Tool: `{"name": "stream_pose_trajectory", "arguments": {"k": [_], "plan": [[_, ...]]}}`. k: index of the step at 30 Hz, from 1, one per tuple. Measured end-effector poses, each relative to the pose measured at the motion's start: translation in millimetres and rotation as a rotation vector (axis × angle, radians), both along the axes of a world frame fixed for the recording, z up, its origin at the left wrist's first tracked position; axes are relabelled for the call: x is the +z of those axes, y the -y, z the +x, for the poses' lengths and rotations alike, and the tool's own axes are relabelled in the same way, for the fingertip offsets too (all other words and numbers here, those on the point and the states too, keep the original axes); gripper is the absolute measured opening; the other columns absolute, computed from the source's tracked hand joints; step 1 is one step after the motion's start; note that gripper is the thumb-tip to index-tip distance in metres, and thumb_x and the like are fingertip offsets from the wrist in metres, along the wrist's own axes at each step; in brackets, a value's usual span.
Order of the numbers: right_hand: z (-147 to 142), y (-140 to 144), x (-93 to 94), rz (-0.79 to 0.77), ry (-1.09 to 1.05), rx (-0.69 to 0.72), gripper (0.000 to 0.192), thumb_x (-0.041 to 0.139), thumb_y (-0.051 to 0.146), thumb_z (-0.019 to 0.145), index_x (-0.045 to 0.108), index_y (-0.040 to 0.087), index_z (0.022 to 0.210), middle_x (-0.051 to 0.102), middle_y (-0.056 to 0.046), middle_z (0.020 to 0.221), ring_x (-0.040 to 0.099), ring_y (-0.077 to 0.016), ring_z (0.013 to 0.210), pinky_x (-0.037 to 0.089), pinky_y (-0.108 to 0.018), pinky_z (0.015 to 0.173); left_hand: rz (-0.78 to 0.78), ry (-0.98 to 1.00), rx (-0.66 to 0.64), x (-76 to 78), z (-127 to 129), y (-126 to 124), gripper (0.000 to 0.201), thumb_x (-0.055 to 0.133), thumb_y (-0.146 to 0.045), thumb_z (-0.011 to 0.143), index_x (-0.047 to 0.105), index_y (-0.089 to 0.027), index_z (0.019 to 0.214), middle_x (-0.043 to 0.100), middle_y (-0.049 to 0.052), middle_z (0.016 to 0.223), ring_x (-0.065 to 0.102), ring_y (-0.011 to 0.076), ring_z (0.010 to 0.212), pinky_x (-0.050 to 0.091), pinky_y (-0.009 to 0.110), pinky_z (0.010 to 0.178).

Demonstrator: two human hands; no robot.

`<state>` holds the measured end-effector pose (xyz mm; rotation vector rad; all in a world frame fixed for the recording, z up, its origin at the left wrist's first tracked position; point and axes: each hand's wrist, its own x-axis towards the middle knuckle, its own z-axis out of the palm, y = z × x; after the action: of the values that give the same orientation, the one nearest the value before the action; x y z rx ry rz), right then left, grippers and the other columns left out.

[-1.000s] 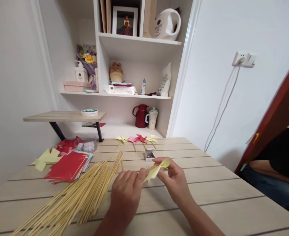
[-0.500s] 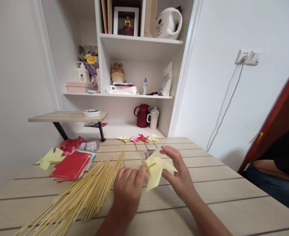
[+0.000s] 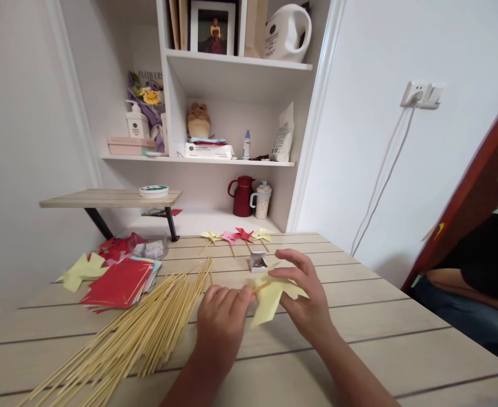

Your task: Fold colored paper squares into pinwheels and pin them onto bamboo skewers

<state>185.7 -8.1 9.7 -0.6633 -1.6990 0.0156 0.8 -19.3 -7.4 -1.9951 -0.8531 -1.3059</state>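
Observation:
My left hand [image 3: 223, 316] is closed round the thin wooden stick of a pale yellow paper pinwheel [image 3: 268, 302]. The stick's tip shows at the middle of the blades. My right hand [image 3: 306, 294] curves round the pinwheel's right side, fingers apart, with the index finger over the upper blade and the thumb partly hidden behind the paper. Whether those fingers press the paper I cannot tell. Just behind the pinwheel stands a small open box [image 3: 258, 262] with small dark contents. Left of my left hand lies a loose bundle of thin wooden sticks [image 3: 159, 325].
Several finished pinwheels [image 3: 244, 234] lie at the table's back. A stack of coloured paper squares [image 3: 117, 282], a yellow folded paper pinwheel [image 3: 83, 270] and a clear container [image 3: 153, 247] sit left, near a raised wooden shelf [image 3: 104, 198]. A seated person [image 3: 477, 282] is at far right.
My right hand's fingers have come in closer over the pinwheel, and its blades have turned and tilted slightly. My left hand keeps its hold on the stick. The small box shows more fully.

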Motion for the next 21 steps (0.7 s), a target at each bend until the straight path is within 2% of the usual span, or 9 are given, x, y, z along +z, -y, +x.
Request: {"name": "stream_pose_trajectory", "arguments": {"k": [6, 13, 21], "plan": [[1.9, 1.9, -0.5, 0.022, 0.009, 0.023, 0.024, 0.067, 0.006, 0.083, 0.07, 0.027, 0.095, 0.055, -0.008, 0.122, 0.059, -0.0238, 0.113, 0.054, -0.037, 0.087, -0.005, 0.013, -0.028, 0.4, 1.5, 2.6, 0.009, 0.056, -0.01, 0.094, 0.061, -0.014, 0.101, 0.063, -0.002, 0.063, 0.058, 0.0132, 0.058, 0.039, 0.032, 0.067], [2.6, 2.6, 0.5, 0.026, 0.006, 0.02, 0.022, 0.068, 0.01, 0.085, 0.07, 0.027, 0.099, 0.058, -0.008, 0.117, 0.06, -0.024, 0.109, 0.054, -0.039, 0.087, 0.006, 0.01, -0.016, 0.6, 0.4, 2.6, 0.009, 0.058, -0.012, 0.094, 0.063, -0.015, 0.1, 0.064, -0.003, 0.063, 0.059, 0.0131, 0.058, 0.039, 0.032, 0.065], [5.7, 1.0, 0.3, 0.046, 0.027, 0.01, 0.022, 0.067, 0.01, 0.084, 0.074, 0.029, 0.094, 0.062, -0.008, 0.115, 0.063, -0.0253, 0.108, 0.055, -0.042, 0.088, -0.013, -0.012, 0.003, -0.5, -1.5, 3.0, 0.012, 0.058, -0.013, 0.094, 0.065, -0.017, 0.102, 0.063, -0.003, 0.062, 0.059, 0.0128, 0.057, 0.038, 0.031, 0.064]]}}
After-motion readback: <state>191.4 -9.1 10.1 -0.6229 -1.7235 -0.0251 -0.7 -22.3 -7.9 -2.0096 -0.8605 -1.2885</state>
